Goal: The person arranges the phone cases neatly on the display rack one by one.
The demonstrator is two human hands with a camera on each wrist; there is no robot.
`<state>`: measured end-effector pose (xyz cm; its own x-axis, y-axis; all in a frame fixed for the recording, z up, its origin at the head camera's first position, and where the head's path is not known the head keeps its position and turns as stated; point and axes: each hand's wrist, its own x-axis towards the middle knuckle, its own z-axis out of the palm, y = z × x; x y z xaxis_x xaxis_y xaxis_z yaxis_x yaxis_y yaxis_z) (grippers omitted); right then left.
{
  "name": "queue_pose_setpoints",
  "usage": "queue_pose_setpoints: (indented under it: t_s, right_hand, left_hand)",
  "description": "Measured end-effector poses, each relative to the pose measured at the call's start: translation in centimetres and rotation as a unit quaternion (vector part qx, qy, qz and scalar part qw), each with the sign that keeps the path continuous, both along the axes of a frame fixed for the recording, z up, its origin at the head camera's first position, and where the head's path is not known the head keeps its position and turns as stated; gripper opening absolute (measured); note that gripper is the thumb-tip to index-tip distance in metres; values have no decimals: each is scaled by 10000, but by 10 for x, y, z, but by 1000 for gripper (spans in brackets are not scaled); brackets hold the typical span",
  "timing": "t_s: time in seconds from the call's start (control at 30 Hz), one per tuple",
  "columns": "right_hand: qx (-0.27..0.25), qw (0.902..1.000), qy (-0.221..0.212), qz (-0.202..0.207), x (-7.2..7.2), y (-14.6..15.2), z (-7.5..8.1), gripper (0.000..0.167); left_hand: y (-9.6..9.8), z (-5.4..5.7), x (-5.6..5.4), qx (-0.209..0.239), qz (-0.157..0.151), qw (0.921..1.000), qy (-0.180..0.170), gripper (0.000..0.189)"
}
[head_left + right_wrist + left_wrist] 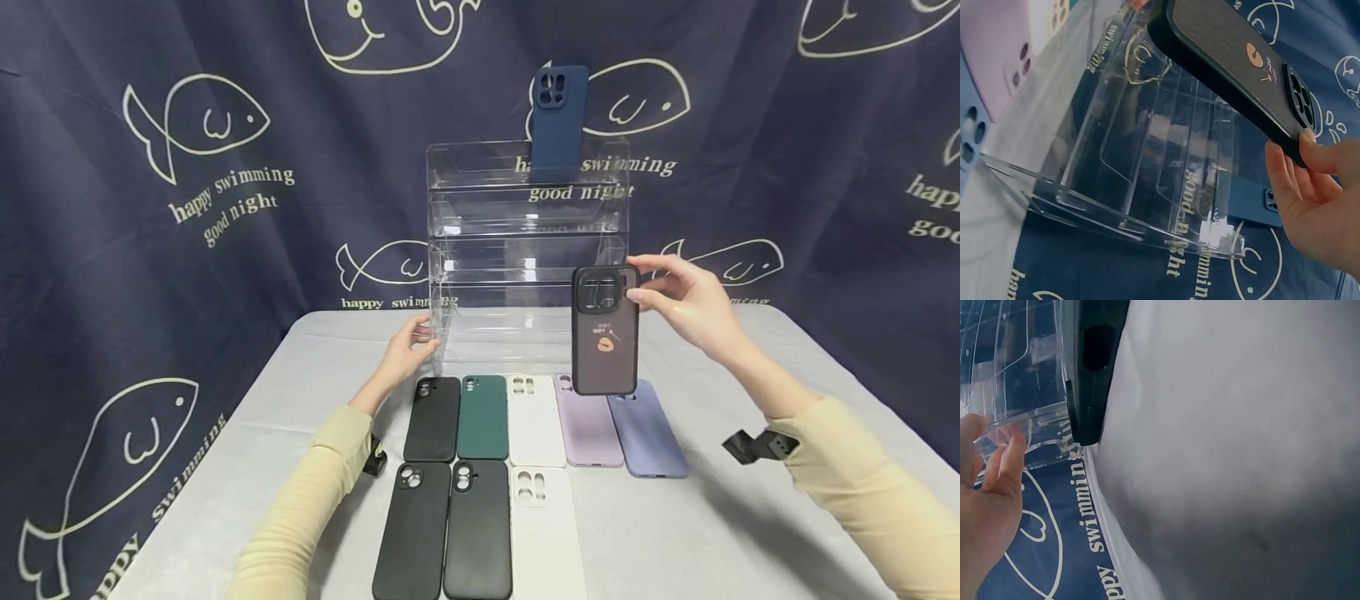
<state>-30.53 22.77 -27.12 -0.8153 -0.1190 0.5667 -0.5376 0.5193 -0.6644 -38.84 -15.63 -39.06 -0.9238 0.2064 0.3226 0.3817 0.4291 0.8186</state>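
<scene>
My right hand [693, 308] pinches a dark translucent phone case [606, 350] by its upper right edge. The case has a black frame and a small orange print, and hangs upright in front of the clear tiered display rack [480, 333]. In the right wrist view, thumb and fingers grip the case near its camera cutout. My left hand [408, 354] holds the rack's lower left side, its thumb and fingers around the clear edge [1007, 428] in the left wrist view. On the rack's top tier, at the right, stands a dark blue phone case [558, 137].
Before the rack lie black [432, 421], green [483, 417], white [536, 425], lilac [592, 429] and periwinkle [651, 433] cases. A nearer row holds two black cases [411, 533] [477, 533] and a white one [546, 542]. A navy fish-print curtain [247, 333] hangs behind the table.
</scene>
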Motion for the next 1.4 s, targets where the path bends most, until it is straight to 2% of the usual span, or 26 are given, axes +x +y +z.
queue_pose_setpoints:
  t_s: [0.03, 0.2, 0.4, 0.63, 0.83, 1.23, 1.4]
  right_hand:
    - [-27, 10000, -2, -12, -2, 0, 3, 43]
    - [-218, 9997, 76, 24, -11, -2, 16, 42]
    - [-194, 9996, 214, -73, -22, -3, 31, 41]
    - [-674, 9973, 271, 114, -32, -9, 53, 43]
    - [-1034, 9936, 360, 274, -43, -22, 74, 43]
    - [-1689, 9828, 656, 364, -81, -51, 119, 41]
    - [-1708, 9818, 729, 393, -98, -60, 131, 42]
  left_hand:
    - [0, -1, -1, -50, 26, 10000, 23, 52]
    - [-6, -23, -25, -35, 100, 9999, 27, 53]
    - [-7, -20, -26, 136, 144, 9998, -67, 51]
    - [2, -14, -33, 483, 245, 9982, 269, 51]
    - [3, -13, -35, 474, 483, 9971, 361, 48]
    - [-1, -13, -37, 557, 313, 9980, -9, 50]
    - [-2, -15, -38, 532, 236, 9983, -85, 51]
